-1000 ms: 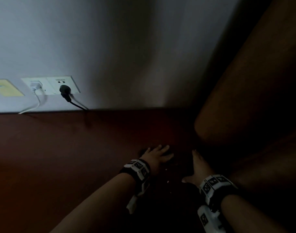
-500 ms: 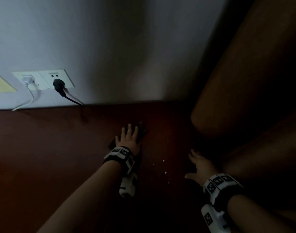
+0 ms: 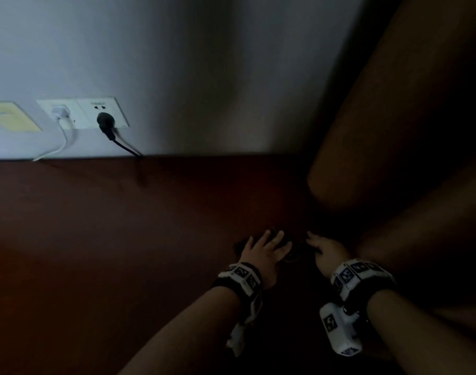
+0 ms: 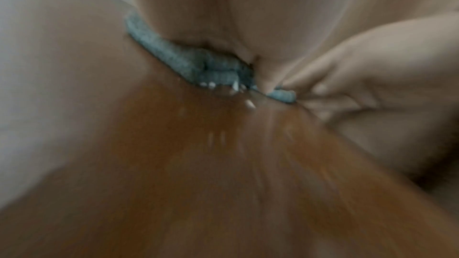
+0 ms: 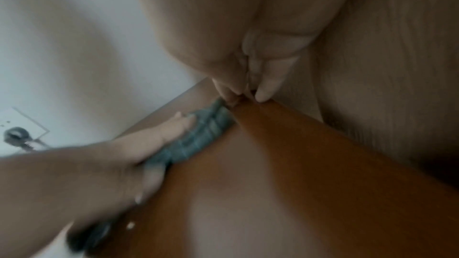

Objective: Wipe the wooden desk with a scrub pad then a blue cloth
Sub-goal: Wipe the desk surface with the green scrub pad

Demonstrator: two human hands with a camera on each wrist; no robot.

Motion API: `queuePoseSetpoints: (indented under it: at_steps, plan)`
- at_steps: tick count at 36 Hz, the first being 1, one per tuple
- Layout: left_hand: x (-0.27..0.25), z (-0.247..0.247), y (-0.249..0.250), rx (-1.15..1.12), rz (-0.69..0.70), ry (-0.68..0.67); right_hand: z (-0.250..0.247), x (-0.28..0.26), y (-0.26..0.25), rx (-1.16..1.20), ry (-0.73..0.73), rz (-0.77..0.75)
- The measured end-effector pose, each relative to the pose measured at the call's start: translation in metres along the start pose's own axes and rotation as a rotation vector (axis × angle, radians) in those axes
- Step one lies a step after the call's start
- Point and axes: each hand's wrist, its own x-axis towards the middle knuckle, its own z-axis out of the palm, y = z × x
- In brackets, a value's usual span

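Note:
The wooden desk (image 3: 123, 239) is dark red-brown and dimly lit. A blue cloth (image 4: 183, 60) lies bunched on it under my left hand (image 3: 269, 239), which presses on it with straight, spread fingers. In the right wrist view the blue cloth (image 5: 198, 138) shows beneath the left hand (image 5: 154, 140). My right hand (image 3: 312, 239) rests close beside it on the right, its fingertips (image 5: 263, 93) touching the desk at the cloth's end and holding nothing. Small white crumbs (image 4: 236, 87) lie along the cloth's near edge. No scrub pad is in view.
A wall socket plate (image 3: 96, 113) holds a white plug (image 3: 61, 113) and a black plug (image 3: 105, 121), with cables running down behind the desk. A yellow note (image 3: 9, 116) is stuck at far left. A big brown rounded panel (image 3: 393, 131) rises at the right.
My left hand swept the cloth out toward the wall, then drew it back right and nearer, next to the right hand. The right hand stayed almost in place.

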Motion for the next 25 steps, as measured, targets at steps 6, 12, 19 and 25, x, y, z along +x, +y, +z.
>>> queuePoseSetpoints:
  at_steps: [6, 12, 19, 25]
  plan:
    - [-0.029, -0.008, -0.022, 0.058, 0.044, -0.103, 0.0, -0.006, -0.004, -0.123, -0.079, 0.002]
    - [-0.083, -0.012, -0.108, -0.356, -0.291, 0.474, 0.003, -0.008, -0.007, -0.125, -0.075, 0.023]
    - [-0.113, -0.022, -0.199, -0.596, -0.677, 0.655, 0.005, -0.007, -0.007, -0.152, -0.078, 0.025]
    - [-0.099, -0.007, -0.218, -0.415, -0.816, 0.411, 0.012, -0.007, -0.002, -0.19, -0.081, 0.018]
